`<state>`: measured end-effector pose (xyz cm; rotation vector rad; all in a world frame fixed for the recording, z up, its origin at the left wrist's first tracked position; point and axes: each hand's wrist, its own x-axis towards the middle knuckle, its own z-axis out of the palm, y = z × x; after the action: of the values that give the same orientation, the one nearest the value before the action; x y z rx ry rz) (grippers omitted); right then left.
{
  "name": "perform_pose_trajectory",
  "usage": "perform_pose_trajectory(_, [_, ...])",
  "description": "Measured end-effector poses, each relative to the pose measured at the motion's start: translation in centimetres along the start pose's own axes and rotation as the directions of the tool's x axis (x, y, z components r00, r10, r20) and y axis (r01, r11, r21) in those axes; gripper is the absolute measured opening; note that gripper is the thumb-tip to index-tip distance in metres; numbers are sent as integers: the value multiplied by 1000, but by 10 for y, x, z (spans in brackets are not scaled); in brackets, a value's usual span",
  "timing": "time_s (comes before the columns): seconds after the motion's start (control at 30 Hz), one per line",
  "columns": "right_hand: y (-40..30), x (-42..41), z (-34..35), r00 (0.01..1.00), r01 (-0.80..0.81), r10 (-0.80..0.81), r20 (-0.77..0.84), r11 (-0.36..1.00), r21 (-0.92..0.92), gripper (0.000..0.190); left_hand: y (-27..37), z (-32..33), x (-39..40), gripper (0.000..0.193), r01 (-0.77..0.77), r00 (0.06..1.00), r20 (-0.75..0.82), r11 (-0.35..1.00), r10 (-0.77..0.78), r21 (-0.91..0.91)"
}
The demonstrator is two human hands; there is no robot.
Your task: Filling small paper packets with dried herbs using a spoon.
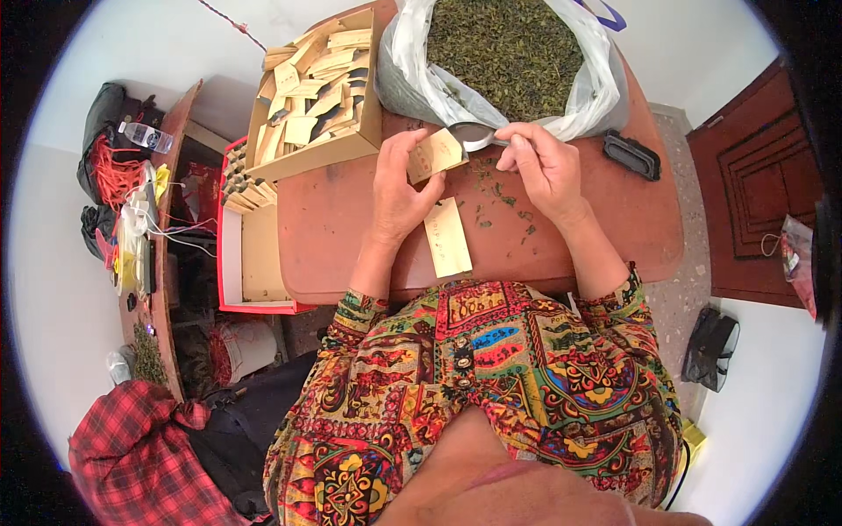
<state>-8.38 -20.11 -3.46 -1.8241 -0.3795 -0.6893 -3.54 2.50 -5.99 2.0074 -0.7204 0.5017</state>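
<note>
My left hand pinches a small brown paper packet above the table. Close to the packet's upper right corner is the bowl of a metal spoon, whose handle end my right hand holds. What the spoon carries is hard to tell. Beyond both hands, a clear plastic bag stands with its mouth wide, full of dried dark green leaves. Flat on the table below my left hand lies another brown paper packet bearing marks. Bits of leaf are scattered between my hands.
A cardboard box heaped with paper packets stands at the table's upper left. Beside it a red-rimmed box holds rows of packets. A black plastic tray-like object lies at right. A cluttered shelf is further left.
</note>
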Motion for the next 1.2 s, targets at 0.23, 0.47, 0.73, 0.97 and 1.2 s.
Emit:
perform_pose_trajectory(0.23, [-6, -2, 2, 970, -123, 86, 229, 981, 152, 21, 7, 3, 0, 57, -56, 996, 72, 996, 50, 75])
perform_pose_trajectory(0.47, [-5, -5, 1, 979, -103, 68, 190, 978, 181, 21, 9, 5, 1, 54, -38, 996, 78, 997, 33, 62])
perform_pose_trajectory(0.73, [-7, -2, -3, 972, 13, -53, 228, 985, 173, 19, 10, 5, 2, 49, 52, 995, 85, 998, -54, 24])
perform_pose_trajectory(0.97, [-7, 2, -3, 924, 263, -270, 270, 963, 60, 15, 9, 4, 3, 47, -39, 991, 131, 999, 33, 38])
perform_pose_trajectory(1.2, [-7, 0, -7, 977, 182, -179, 120, 983, -11, 16, 8, 4, 3, 48, -16, 992, 125, 999, 12, 28])
